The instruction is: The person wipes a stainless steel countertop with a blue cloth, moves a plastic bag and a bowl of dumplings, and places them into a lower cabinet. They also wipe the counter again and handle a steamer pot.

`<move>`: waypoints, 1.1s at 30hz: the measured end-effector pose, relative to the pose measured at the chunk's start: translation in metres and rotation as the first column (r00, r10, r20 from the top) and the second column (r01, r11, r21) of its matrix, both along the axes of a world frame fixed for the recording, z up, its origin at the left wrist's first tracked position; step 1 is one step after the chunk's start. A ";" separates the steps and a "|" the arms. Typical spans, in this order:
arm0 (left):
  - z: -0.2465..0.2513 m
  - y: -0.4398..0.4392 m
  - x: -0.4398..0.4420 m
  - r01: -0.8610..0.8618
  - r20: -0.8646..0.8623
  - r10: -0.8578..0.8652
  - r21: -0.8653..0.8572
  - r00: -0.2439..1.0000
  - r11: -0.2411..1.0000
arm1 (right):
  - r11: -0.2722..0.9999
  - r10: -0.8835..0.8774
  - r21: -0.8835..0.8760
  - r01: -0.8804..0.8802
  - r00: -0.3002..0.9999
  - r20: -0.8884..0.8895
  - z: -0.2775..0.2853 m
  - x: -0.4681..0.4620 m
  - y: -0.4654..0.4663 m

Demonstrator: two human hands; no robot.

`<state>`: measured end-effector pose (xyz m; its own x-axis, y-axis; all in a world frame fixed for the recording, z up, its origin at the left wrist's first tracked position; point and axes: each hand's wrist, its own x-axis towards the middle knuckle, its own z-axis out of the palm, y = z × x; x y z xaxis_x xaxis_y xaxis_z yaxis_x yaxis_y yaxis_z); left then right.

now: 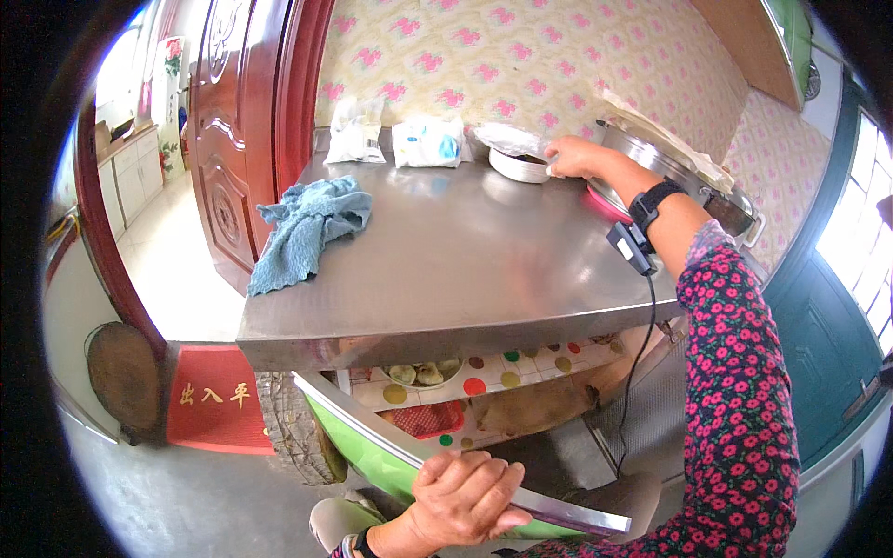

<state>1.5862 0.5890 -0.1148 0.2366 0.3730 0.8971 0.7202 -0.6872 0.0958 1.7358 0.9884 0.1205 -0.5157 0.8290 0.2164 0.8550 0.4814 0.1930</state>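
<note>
My left hand [466, 496] grips the top edge of a green cabinet door [391, 443], which stands open below the counter. My right hand [573, 157] reaches across the metal counter to the rim of a white bowl [518, 167] with dark contents; a crumpled clear plastic cover [511, 139] lies over its back part. Whether the fingers hold the bowl or only touch it, I cannot tell. Just right of that hand stands a large steel pot [645, 150]. Inside the cabinet, a bowl of pale round food pieces [422, 373] sits on the dotted shelf, above a red plastic basket [429, 418].
A blue cloth [314, 227] lies on the left of the steel counter [446, 258]. Two white plastic packs [427, 142] stand by the wall. A pink-red item [605, 201] is under the pot. A log stump [296, 429] and red mat [209, 401] are on the floor. A cable [636, 363] hangs from my right wrist.
</note>
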 end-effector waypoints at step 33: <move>0.005 0.008 -0.001 0.024 0.014 -0.024 -0.011 1.000 1.000 | 0.783 -0.618 -0.621 -0.029 0.074 -0.783 -0.028 -0.003 0.080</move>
<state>1.5855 0.5969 -0.1094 0.2336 0.3774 0.8961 0.7018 -0.7033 0.1132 1.7324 1.0681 0.0924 0.1539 0.9827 -0.1026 0.2414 -0.1381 -0.9605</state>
